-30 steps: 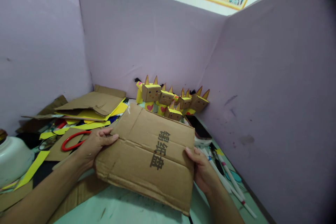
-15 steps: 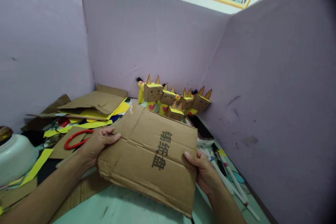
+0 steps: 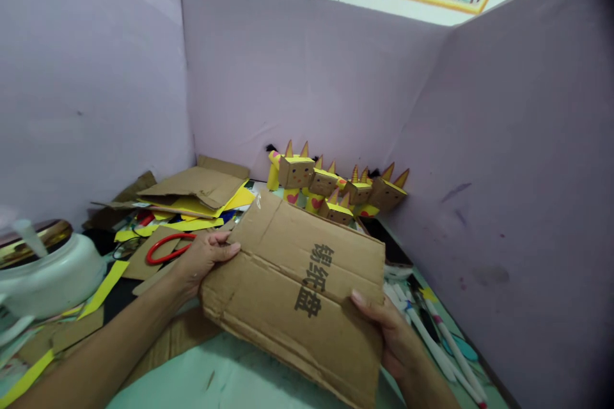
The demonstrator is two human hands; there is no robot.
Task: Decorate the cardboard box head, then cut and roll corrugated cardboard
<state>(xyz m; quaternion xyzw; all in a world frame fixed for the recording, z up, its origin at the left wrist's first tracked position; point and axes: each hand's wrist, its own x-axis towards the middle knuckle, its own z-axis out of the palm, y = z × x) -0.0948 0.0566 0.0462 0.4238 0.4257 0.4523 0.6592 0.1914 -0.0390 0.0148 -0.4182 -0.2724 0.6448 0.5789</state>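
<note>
A brown piece of cardboard (image 3: 273,275) with black printed characters and creases across it is held up in front of me, tilted above the pale green tabletop (image 3: 211,370). My left hand (image 3: 206,262) grips its left edge, thumb on top and the other fingers partly behind. At the right edge, my right hand (image 3: 388,332) pinches it with the thumb on the printed face; those fingers are mostly hidden underneath. Red-handled scissors (image 3: 165,249) lie just beyond my left wrist, their blades not visible.
Several cardboard figures with yellow horns (image 3: 297,172) stand at the back. Stacked cardboard (image 3: 201,182) and yellow paper strips (image 3: 103,287) cover the left side, near a white pot (image 3: 52,275). White-barrelled pens (image 3: 434,345) and a dark phone-like slab (image 3: 386,239) lie right. Lilac panels (image 3: 307,77) surround the table.
The view has swung a little left, so everything sits further right and more of the white pot shows. Both hands keep their hold on the cardboard.
</note>
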